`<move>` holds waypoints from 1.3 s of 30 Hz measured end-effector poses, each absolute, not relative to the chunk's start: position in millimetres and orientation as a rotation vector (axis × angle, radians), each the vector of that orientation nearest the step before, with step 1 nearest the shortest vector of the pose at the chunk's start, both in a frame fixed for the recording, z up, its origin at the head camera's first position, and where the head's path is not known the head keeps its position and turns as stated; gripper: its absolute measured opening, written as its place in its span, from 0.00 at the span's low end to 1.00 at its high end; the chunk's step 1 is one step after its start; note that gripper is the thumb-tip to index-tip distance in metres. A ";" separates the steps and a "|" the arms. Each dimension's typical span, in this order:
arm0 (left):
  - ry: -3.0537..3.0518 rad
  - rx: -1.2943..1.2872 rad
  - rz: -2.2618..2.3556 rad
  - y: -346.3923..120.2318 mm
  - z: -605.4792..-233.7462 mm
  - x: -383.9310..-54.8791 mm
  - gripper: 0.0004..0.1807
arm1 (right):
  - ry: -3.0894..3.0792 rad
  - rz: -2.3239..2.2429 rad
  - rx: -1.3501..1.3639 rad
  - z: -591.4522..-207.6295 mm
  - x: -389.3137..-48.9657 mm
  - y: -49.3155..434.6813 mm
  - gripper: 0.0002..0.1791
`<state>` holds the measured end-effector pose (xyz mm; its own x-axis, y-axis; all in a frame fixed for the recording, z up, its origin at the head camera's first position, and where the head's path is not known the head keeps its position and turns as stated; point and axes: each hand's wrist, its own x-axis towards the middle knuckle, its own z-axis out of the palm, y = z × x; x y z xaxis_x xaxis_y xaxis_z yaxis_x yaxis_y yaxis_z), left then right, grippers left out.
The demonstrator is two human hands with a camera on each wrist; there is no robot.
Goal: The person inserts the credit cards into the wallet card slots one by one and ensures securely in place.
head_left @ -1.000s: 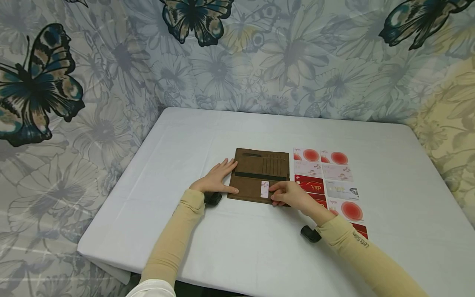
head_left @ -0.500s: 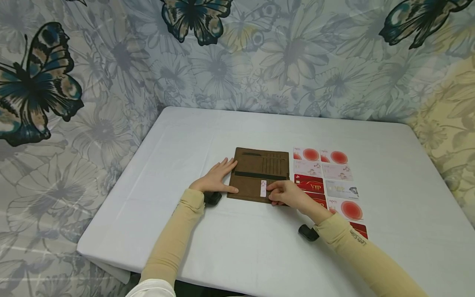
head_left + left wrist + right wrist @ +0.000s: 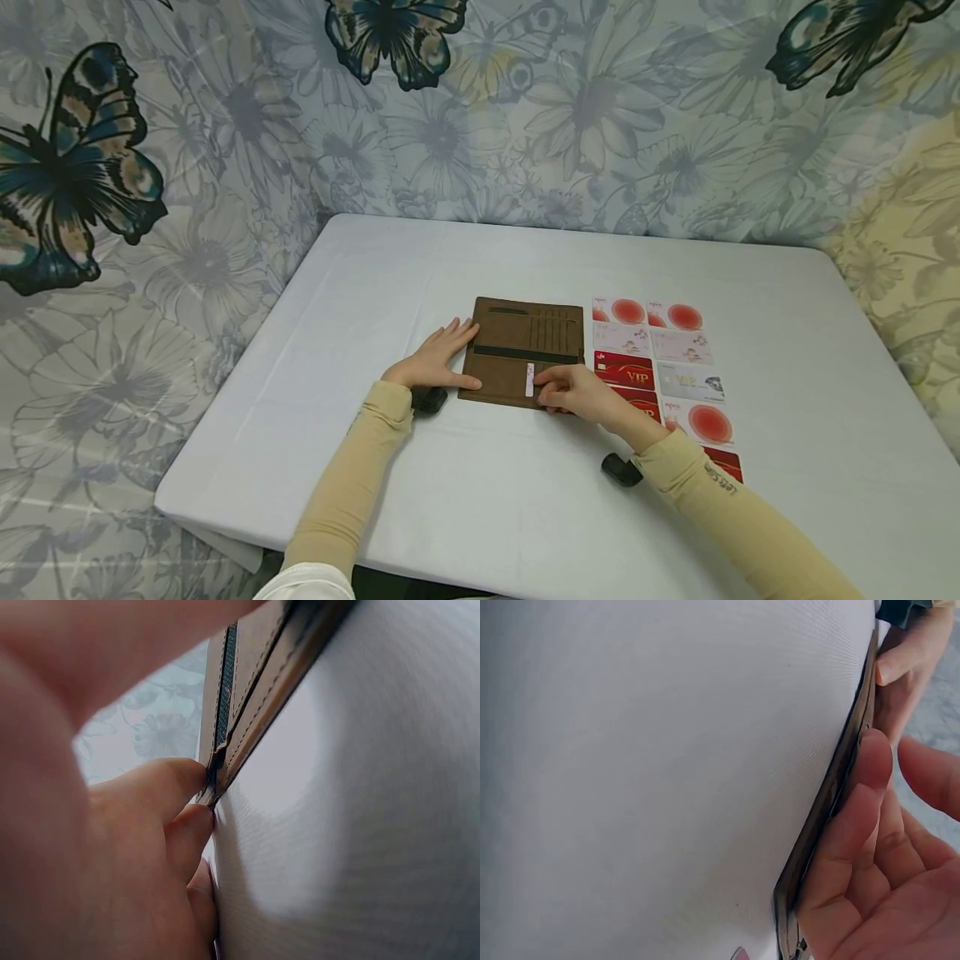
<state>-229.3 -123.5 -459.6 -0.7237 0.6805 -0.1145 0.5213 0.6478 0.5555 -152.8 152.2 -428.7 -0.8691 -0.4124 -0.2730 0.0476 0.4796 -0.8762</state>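
Observation:
A brown wallet (image 3: 502, 329) lies unfolded on the white table, its card slots in the upper half. My left hand (image 3: 431, 358) rests spread at its left side, thumb on the lower half and fingertips at the edge. From a slot in that lower half sticks a narrow strip of a pale patterned card (image 3: 529, 381). Fingertips of my right hand (image 3: 577, 392) are right at the strip's right edge, the hand lying over the wallet's lower right corner. In the right wrist view the thumb stands apart from the bent fingers (image 3: 851, 817) along the wallet.
Right of the wallet, two columns of cards lie flat, among them a red VIP card (image 3: 624, 372), a silver VIP card (image 3: 692, 383) and one with a red circle (image 3: 699, 423). My right forearm covers some. A floral cloth (image 3: 450, 158) hangs behind the table (image 3: 480, 508).
The card has slid left into the slot, its visible strip growing narrower. My right hand has moved slightly left with it. The left hand has stayed in place.

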 end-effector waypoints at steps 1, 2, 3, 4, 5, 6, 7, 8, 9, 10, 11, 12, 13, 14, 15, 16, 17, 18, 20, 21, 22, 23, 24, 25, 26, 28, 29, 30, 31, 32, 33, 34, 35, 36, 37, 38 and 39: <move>2.555 0.961 0.719 -123.2 -459.4 -229.2 0.56 | 2.279 -1.365 -0.308 -428.5 -152.6 152.2 0.16; 2.554 0.961 0.720 -122.9 -459.2 -229.1 0.56 | 2.280 -1.359 -0.310 -428.2 -152.5 152.3 0.17; 2.552 0.961 0.722 -122.7 -459.1 -229.1 0.56 | 2.280 -1.351 -0.312 -427.8 -152.4 152.4 0.17; 2.551 0.963 0.723 -122.5 -459.0 -229.0 0.56 | 2.281 -1.342 -0.316 -427.5 -152.2 152.3 0.17; 2.551 0.963 0.722 -122.4 -459.1 -229.0 0.55 | 2.282 -1.330 -0.322 -427.2 -152.0 152.3 0.18; 2.551 0.961 0.721 -122.3 -459.1 -228.9 0.55 | 2.281 -1.320 -0.332 -427.1 -151.9 152.2 0.18; 2.552 0.961 0.719 -122.3 -459.1 -228.7 0.56 | 2.279 -1.310 -0.344 -427.1 -151.8 152.3 0.19; 2.554 0.960 0.716 -122.4 -459.4 -228.7 0.55 | 2.276 -1.301 -0.357 -427.1 -151.9 152.7 0.20; 2.554 0.958 0.716 -122.4 -459.4 -228.5 0.56 | 2.272 -1.292 -0.370 -426.8 -151.8 153.6 0.20; 2.556 0.955 0.715 -122.6 -459.2 -228.2 0.56 | 2.267 -1.285 -0.388 -426.4 -151.7 154.8 0.21; 2.558 0.952 0.712 -122.9 -458.9 -227.7 0.56 | 2.260 -1.278 -0.405 -425.8 -151.7 156.5 0.21; 2.559 0.952 0.712 -123.1 -458.6 -227.4 0.56 | 2.247 -1.277 -0.422 -425.3 -151.5 158.7 0.22; 2.559 0.952 0.716 -123.2 -458.4 -227.1 0.56 | 2.234 -1.277 -0.442 -424.6 -150.9 161.6 0.23; 2.559 0.954 0.718 -123.4 -458.4 -227.1 0.56 | 2.219 -1.276 -0.458 -423.8 -150.0 164.9 0.24; 2.558 0.953 0.719 -123.4 -458.0 -226.8 0.56 | 2.206 -1.277 -0.473 -423.1 -148.8 168.5 0.25; 2.559 0.955 0.718 -123.5 -457.8 -226.6 0.55 | 2.197 -1.278 -0.491 -422.3 -147.1 172.4 0.26; 2.559 0.957 0.717 -123.5 -457.8 -226.6 0.55 | 2.189 -1.282 -0.504 -421.3 -145.4 176.7 0.26; 2.560 0.957 0.718 -123.5 -457.8 -226.6 0.55 | 2.188 -1.284 -0.519 -420.7 -143.3 181.3 0.27; 2.561 0.959 0.715 -123.3 -457.9 -226.9 0.55 | 2.207 -1.283 -0.539 -419.1 -138.8 191.0 0.27; 2.561 0.960 0.714 -123.1 -457.7 -226.8 0.55 | 2.219 -1.287 -0.545 -418.3 -136.6 196.3 0.26; 2.561 0.962 0.711 -122.9 -457.7 -226.9 0.55 | 2.225 -1.297 -0.541 -417.5 -134.3 201.8 0.26; 2.562 0.962 0.710 -122.8 -457.6 -226.9 0.55 | 2.231 -1.310 -0.543 -417.0 -132.1 207.7 0.26; 2.562 0.964 0.710 -122.5 -457.5 -227.0 0.55 | 2.246 -1.311 -0.539 -416.5 -129.7 213.7 0.26; 2.562 0.965 0.708 -122.3 -457.6 -227.0 0.55 | 2.253 -1.321 -0.527 -416.0 -127.3 219.9 0.26; 2.560 0.967 0.709 -122.0 -457.5 -226.9 0.55 | 2.259 -1.331 -0.509 -415.5 -124.6 226.3 0.26; 2.557 0.966 0.710 -121.5 -457.5 -226.7 0.55 | 2.273 -1.344 -0.480 -414.1 -118.9 239.2 0.26; 2.555 0.963 0.712 -121.4 -457.4 -226.6 0.55 | 2.291 -1.340 -0.471 -413.0 -115.6 245.6 0.26; 2.552 0.963 0.717 -121.2 -457.2 -226.4 0.55 | 2.311 -1.335 -0.452 -411.6 -112.2 251.7 0.26; 2.550 0.962 0.718 -121.2 -457.0 -226.3 0.55 | 2.330 -1.337 -0.436 -410.0 -108.8 257.5 0.26; 2.548 0.961 0.721 -121.2 -456.8 -226.1 0.55 | 2.350 -1.334 -0.424 -408.3 -105.4 262.9 0.26; 2.548 0.961 0.721 -121.3 -456.8 -226.1 0.55 | 2.374 -1.323 -0.427 -406.5 -102.1 268.3 0.26; 2.547 0.962 0.720 -121.4 -456.7 -226.0 0.55 | 2.391 -1.317 -0.418 -404.6 -98.7 273.3 0.26; 2.548 0.961 0.721 -121.5 -456.3 -225.8 0.55 | 2.407 -1.314 -0.407 -403.0 -95.4 278.0 0.26; 2.549 0.965 0.721 -121.5 -456.1 -225.8 0.55 | 2.422 -1.304 -0.399 -401.4 -92.4 282.6 0.26; 2.550 0.966 0.721 -121.5 -456.0 -225.9 0.55 | 2.435 -1.291 -0.392 -400.2 -89.6 287.2 0.26; 2.550 0.968 0.724 -121.5 -455.8 -225.8 0.55 | 2.448 -1.271 -0.384 -399.0 -86.6 292.0 0.27; 2.550 0.969 0.723 -121.5 -455.7 -225.8 0.55 | 2.463 -1.242 -0.368 -397.8 -83.8 296.8 0.27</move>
